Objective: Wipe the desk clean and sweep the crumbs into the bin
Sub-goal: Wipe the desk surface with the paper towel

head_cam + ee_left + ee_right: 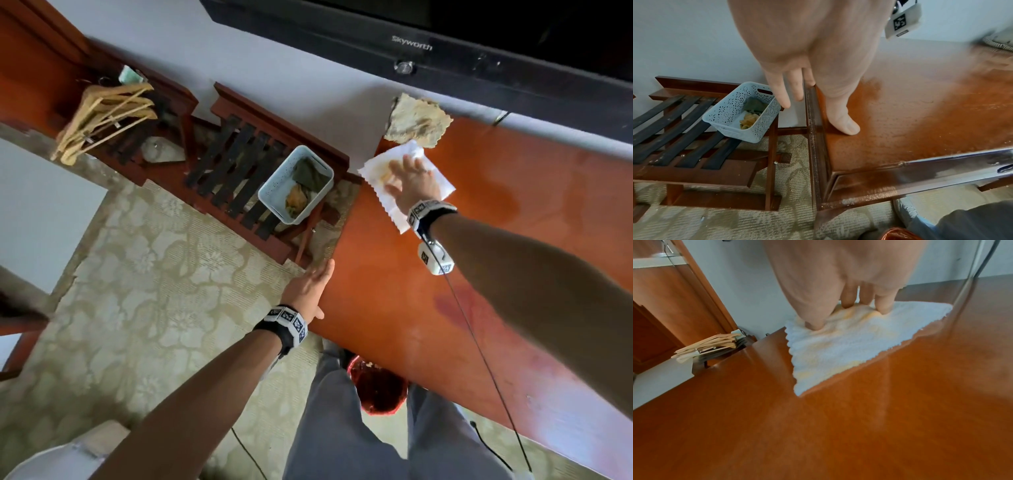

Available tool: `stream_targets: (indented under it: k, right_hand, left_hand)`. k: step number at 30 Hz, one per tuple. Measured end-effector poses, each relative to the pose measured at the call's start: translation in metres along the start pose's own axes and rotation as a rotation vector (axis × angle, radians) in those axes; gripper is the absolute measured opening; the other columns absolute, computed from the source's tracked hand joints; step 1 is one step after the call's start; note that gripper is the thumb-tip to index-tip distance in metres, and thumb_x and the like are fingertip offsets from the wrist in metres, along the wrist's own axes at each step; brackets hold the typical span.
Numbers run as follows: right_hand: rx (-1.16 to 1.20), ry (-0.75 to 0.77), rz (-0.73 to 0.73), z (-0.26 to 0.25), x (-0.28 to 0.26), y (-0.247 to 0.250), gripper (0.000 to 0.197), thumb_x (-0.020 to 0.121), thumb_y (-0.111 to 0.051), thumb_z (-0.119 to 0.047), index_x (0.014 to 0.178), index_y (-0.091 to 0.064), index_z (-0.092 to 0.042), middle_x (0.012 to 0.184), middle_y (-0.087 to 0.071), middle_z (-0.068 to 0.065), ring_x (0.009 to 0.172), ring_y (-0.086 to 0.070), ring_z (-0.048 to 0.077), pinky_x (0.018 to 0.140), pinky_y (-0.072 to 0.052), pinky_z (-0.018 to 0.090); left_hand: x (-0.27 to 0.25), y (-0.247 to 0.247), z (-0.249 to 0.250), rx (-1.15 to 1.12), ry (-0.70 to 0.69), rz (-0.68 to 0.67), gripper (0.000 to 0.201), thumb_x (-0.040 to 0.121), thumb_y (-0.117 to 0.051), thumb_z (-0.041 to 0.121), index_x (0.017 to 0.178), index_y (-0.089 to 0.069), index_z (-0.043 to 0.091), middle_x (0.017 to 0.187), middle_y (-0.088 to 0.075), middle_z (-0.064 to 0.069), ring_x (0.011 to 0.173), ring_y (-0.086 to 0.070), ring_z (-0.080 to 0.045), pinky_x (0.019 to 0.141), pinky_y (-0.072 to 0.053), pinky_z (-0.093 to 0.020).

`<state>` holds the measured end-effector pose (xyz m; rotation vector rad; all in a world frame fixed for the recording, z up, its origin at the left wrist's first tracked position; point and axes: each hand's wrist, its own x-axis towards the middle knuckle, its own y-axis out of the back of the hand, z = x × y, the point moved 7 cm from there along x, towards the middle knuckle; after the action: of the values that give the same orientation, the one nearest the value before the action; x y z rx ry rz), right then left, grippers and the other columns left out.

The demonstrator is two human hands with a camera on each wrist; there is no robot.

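My right hand (411, 178) lies flat on a white cloth (373, 168) near the far left corner of the orange-brown desk (445, 274). In the right wrist view, its fingertips (882, 308) press into the cloth (838, 350), which has yellowish stains. My left hand (311, 287) rests at the desk's left edge with straight fingers. Its thumb (846, 125) lies on the desk top (900, 113) and its fingers (781, 94) hang past the side. A light-blue perforated basket (270, 195) (729, 112) with scraps inside sits left of the desk on a slatted wooden rack.
A frayed brownish rag (416, 120) lies at the desk's back edge under a wall-mounted TV (445, 37). A red bin (376, 387) stands on the floor by my legs. Wooden hangers (102, 116) sit on a shelf far left. A cable (479, 342) trails from my right wrist.
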<state>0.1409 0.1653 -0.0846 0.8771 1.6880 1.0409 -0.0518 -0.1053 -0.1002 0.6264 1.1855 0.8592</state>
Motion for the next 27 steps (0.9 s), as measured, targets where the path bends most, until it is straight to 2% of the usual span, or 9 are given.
stream_targets:
  k: [4,7,12,14,16,19,21,23,27]
  right_hand:
    - [0.001,0.016,0.021,-0.022,-0.016,-0.007,0.059,0.105,-0.041,-0.035,0.157,-0.02,-0.018,0.165,-0.013,0.008,0.151,-0.015,0.028,0.119,-0.025,0.041]
    - [0.125,0.125,0.065,-0.051,-0.073,-0.025,0.054,0.103,-0.046,-0.023,0.154,-0.031,-0.014,0.162,-0.023,0.009,0.149,-0.022,0.03,0.12,-0.024,0.044]
    - [-0.044,0.329,-0.091,-0.074,-0.133,-0.082,0.064,0.104,-0.035,-0.003,0.158,-0.009,-0.023,0.166,0.0,0.0,0.153,-0.005,0.025,0.123,-0.02,0.04]
    - [-0.044,0.332,-0.1,-0.068,-0.121,-0.076,0.073,0.097,-0.034,0.008,0.158,-0.008,-0.023,0.165,0.001,-0.002,0.153,-0.004,0.023,0.124,-0.013,0.035]
    - [-0.122,0.301,-0.069,-0.062,-0.086,-0.054,0.07,0.1,-0.036,0.001,0.159,-0.004,-0.02,0.166,0.002,0.0,0.153,-0.003,0.024,0.121,-0.009,0.032]
    - [-0.236,0.25,0.024,-0.052,-0.021,-0.023,0.069,0.1,-0.032,-0.003,0.158,0.003,-0.016,0.166,0.001,0.007,0.151,-0.011,0.028,0.12,-0.023,0.036]
    - [-0.236,0.228,0.052,-0.051,0.006,-0.006,0.069,0.096,-0.032,0.005,0.157,-0.006,-0.012,0.164,-0.007,0.01,0.148,-0.017,0.031,0.113,-0.034,0.039]
    - [-0.22,0.202,0.094,-0.054,0.014,0.006,0.067,0.093,-0.035,0.01,0.154,-0.018,-0.011,0.159,-0.016,0.013,0.145,-0.021,0.033,0.108,-0.037,0.041]
    - [-0.294,0.209,0.063,-0.049,0.036,-0.006,0.077,0.093,-0.04,0.002,0.154,0.004,-0.013,0.16,-0.008,0.01,0.148,-0.015,0.03,0.117,-0.029,0.037]
  left_hand:
    - [0.0,-0.003,-0.002,-0.02,0.005,-0.003,0.141,0.064,-0.095,0.013,0.16,0.006,0.03,0.17,-0.01,0.002,0.128,-0.058,-0.022,0.099,-0.055,-0.034]
    - [-0.004,0.005,0.002,-0.037,-0.011,-0.003,0.134,0.067,-0.092,0.009,0.163,0.001,0.027,0.17,-0.012,0.005,0.139,-0.048,-0.018,0.108,-0.048,-0.032]
    - [-0.015,0.011,-0.002,-0.158,0.032,-0.025,0.128,0.071,-0.091,0.015,0.162,-0.002,0.033,0.169,-0.011,0.013,0.15,-0.031,-0.016,0.115,-0.041,-0.035]
    - [-0.023,0.011,-0.008,-0.194,0.106,-0.039,0.119,0.078,-0.088,0.024,0.162,-0.005,0.032,0.168,-0.018,0.011,0.147,-0.036,-0.019,0.112,-0.044,-0.038]
    - [-0.03,0.002,-0.017,-0.198,0.163,-0.098,0.103,0.083,-0.083,0.033,0.162,-0.017,0.027,0.162,-0.036,0.003,0.141,-0.045,-0.022,0.11,-0.046,-0.037]
    - [-0.039,-0.017,-0.023,-0.225,0.176,-0.16,0.089,0.085,-0.08,0.035,0.158,-0.032,0.021,0.153,-0.05,-0.004,0.137,-0.05,-0.023,0.111,-0.044,-0.036]
    - [-0.039,-0.02,-0.027,-0.256,0.187,-0.139,0.087,0.084,-0.081,0.032,0.157,-0.036,0.018,0.15,-0.053,-0.004,0.136,-0.052,-0.022,0.111,-0.043,-0.035]
    - [-0.037,-0.02,-0.029,-0.278,0.19,-0.126,0.088,0.082,-0.084,0.031,0.155,-0.038,0.015,0.147,-0.056,-0.006,0.134,-0.054,-0.023,0.11,-0.044,-0.035]
    - [-0.035,-0.023,-0.033,-0.29,0.181,-0.134,0.091,0.079,-0.086,0.035,0.155,-0.039,0.016,0.145,-0.058,-0.005,0.132,-0.056,-0.023,0.108,-0.047,-0.036]
